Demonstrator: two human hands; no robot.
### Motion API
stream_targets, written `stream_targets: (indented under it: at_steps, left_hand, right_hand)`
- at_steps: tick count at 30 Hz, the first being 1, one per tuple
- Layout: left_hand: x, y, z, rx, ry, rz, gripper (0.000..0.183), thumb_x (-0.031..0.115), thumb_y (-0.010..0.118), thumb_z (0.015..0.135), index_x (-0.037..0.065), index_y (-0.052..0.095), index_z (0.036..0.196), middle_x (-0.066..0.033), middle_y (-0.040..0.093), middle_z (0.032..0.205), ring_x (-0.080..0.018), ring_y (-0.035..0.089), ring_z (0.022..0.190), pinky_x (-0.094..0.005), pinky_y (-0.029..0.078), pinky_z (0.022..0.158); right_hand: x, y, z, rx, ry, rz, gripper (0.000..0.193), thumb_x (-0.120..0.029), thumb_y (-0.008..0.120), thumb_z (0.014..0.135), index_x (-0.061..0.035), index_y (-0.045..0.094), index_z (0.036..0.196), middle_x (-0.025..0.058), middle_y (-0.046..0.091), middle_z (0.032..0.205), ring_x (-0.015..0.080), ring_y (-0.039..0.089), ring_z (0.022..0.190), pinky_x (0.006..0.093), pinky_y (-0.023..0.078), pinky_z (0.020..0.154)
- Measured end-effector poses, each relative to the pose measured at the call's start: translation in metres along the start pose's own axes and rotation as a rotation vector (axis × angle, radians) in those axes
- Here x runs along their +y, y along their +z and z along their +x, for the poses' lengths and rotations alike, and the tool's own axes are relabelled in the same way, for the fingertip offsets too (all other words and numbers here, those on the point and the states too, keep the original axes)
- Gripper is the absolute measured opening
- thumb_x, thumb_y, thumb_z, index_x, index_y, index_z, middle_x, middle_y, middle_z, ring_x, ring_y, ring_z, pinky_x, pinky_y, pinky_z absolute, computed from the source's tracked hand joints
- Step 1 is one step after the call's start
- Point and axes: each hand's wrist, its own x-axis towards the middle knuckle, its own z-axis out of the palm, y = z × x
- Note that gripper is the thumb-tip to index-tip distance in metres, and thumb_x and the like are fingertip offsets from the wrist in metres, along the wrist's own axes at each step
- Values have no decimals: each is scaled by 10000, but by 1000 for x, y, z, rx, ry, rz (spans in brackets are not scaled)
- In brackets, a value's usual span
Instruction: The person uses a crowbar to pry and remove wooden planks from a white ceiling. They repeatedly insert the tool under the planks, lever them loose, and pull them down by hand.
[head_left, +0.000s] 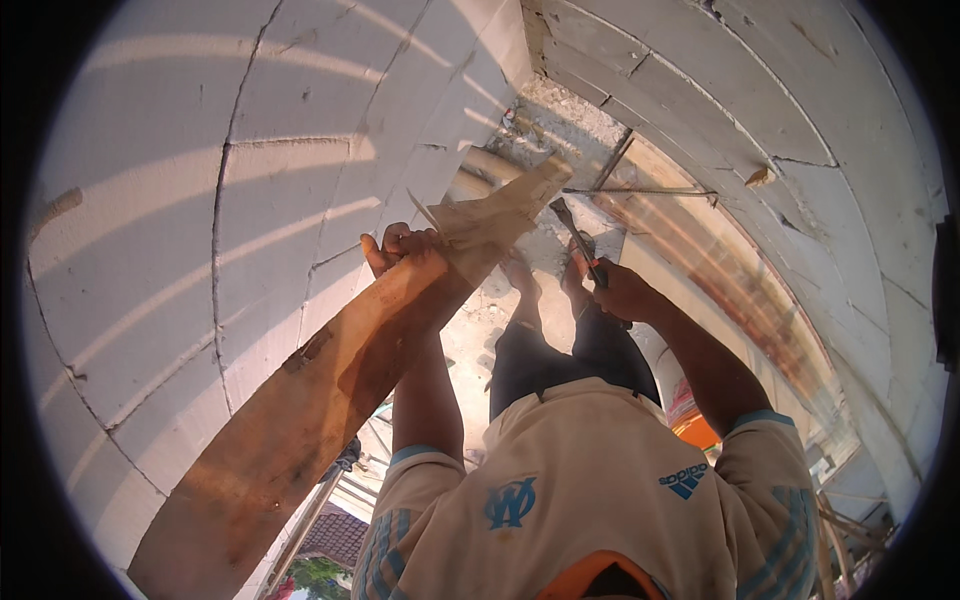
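A long, worn wooden board (300, 400) slants across the left half of the view, from the lower left up toward the middle. Its far part is split, with a splintered piece (480, 222) sticking out sideways. My left hand (400, 247) is closed round the board's edge just below the split, fingers curled over the top. In my right hand (625, 292) is a hammer (577, 235), gripped by its dark handle. The hammer's head points up and left, close to the board's far end but apart from it.
Pale block walls rise on the left (290, 180) and right (840, 130), meeting in a corner ahead. Wooden boards (725, 260) lean along the right wall behind a thin bar (640, 191). My feet stand on a dusty, littered floor (480, 320). Something orange (697, 432) is beside my right side.
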Motion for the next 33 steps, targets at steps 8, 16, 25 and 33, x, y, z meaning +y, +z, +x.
stream_targets:
  at_steps: [8, 16, 25, 33]
  left_hand:
    - [-2, 7, 3, 81, 23, -15, 724, 633, 271, 1006, 26, 665, 1030, -53, 567, 623, -225, 515, 711, -398, 376, 1007]
    - [-4, 16, -4, 72, 41, -232, 726, 656, 266, 997, 39, 643, 1059, -50, 572, 656, -229, 526, 733, -406, 371, 1013]
    - [-1, -7, -6, -36, -51, -188, 691, 668, 322, 982, 59, 642, 1046, -68, 578, 686, -221, 535, 793, -402, 388, 1005]
    - [-2, 10, -2, -28, -33, -239, 668, 636, 327, 995, 57, 643, 1099, -110, 637, 766, -248, 609, 912, -431, 394, 1044]
  right_hand:
    - [2, -4, 15, -21, -37, -421, 455, -207, 579, 863, -36, 522, 1281, 226, 686, 1024, 331, 700, 893, 439, 531, 758]
    - [-26, 16, 35, 511, 323, 930, 208, -194, 531, 942, -14, 552, 1044, 59, 526, 610, 181, 566, 474, 364, 475, 375]
    - [-29, 16, 6, 452, 180, 847, 212, -132, 524, 887, -17, 487, 1061, 61, 504, 654, 156, 511, 447, 318, 440, 354]
    - [-24, 104, 8, 33, 11, 159, 440, -107, 515, 890, 27, 442, 1303, 153, 621, 749, 208, 633, 542, 363, 514, 519]
